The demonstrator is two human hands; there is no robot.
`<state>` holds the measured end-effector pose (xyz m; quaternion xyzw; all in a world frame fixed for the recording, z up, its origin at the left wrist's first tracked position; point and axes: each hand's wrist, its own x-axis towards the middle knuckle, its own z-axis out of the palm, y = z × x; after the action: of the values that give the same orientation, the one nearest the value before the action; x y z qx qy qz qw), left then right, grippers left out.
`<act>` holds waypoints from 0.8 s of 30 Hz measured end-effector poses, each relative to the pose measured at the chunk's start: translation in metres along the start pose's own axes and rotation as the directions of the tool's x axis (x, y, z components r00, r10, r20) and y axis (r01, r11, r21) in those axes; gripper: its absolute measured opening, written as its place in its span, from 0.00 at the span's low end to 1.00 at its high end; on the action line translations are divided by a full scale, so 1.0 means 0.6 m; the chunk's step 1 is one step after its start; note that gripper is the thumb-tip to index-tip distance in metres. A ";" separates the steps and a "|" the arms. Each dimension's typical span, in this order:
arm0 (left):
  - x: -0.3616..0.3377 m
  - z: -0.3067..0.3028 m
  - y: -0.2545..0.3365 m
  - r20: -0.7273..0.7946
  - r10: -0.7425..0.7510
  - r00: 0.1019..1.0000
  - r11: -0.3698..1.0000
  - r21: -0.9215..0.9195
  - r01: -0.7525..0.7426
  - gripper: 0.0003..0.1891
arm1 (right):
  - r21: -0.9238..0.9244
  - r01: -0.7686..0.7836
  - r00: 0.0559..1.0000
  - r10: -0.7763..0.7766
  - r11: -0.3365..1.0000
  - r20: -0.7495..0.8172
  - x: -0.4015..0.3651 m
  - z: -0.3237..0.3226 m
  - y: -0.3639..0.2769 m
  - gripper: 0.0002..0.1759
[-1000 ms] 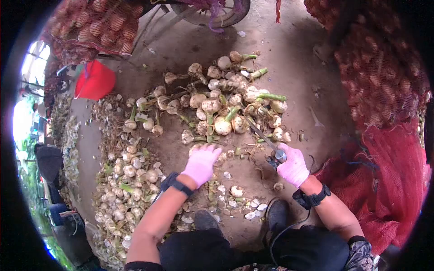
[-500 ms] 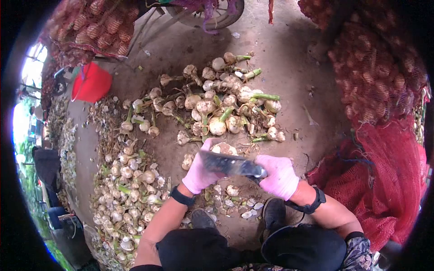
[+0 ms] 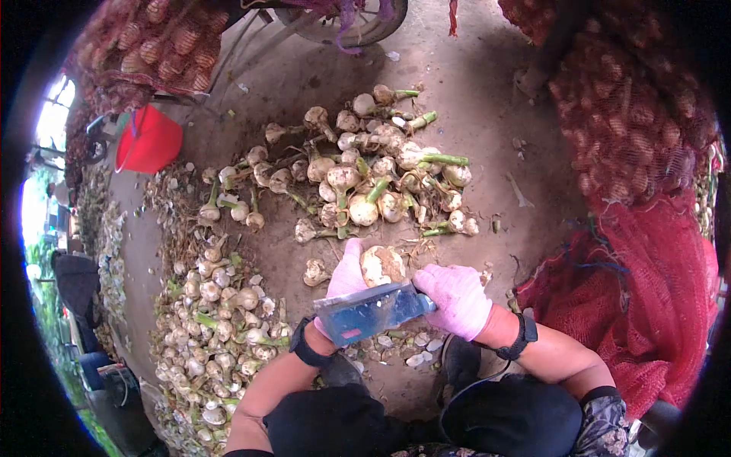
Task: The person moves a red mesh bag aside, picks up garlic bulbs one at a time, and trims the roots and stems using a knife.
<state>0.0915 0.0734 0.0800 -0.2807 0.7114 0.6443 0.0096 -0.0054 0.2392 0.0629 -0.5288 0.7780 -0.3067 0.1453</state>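
In a pink glove, my right hand [image 3: 457, 298] is wrapped round the handle of a cleaver [image 3: 377, 312]. The wide blade reaches left, across the front of my left hand [image 3: 346, 273], which is gloved in pink too. A large, dirt-marked garlic bulb [image 3: 383, 265] shows just beyond the blade, with my left hand closed on its left side. The blade hides most of the left fingers and the bulb's near edge. Past my hands lies a heap of garlic bulbs with cut green stalks [image 3: 344, 180].
More trimmed garlic [image 3: 209, 327] is piled on the floor at left. A red bucket [image 3: 156, 141] stands at the upper left. Full mesh sacks [image 3: 628, 122] and a slack red mesh bag [image 3: 647, 305] line the right. A wheel [image 3: 373, 27] is at the top.
The cleaver has swung lower and turned, so its broad face now shows. More of the garlic bulb has come into view above the blade.
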 end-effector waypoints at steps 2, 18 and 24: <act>0.003 0.004 -0.020 0.051 -0.043 0.998 0.938 -0.341 0.058 0.26 | -0.018 0.009 1.000 -0.009 1.000 -0.024 -0.001 0.010 0.008 0.17; 0.011 -0.022 -0.034 -0.148 0.286 0.947 0.867 0.461 -0.189 0.35 | 0.012 -0.409 0.887 0.401 0.913 -0.229 0.001 0.016 0.060 0.13; 0.023 -0.051 -0.071 -0.158 -0.241 0.958 0.601 -0.799 0.019 0.16 | 0.106 -0.147 0.979 0.160 0.983 -0.127 -0.020 0.032 0.026 0.13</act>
<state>0.1080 0.0394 0.0411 -0.3860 0.3269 0.8482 -0.1574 -0.0016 0.2477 0.0370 -0.4374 0.8090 -0.3664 0.1409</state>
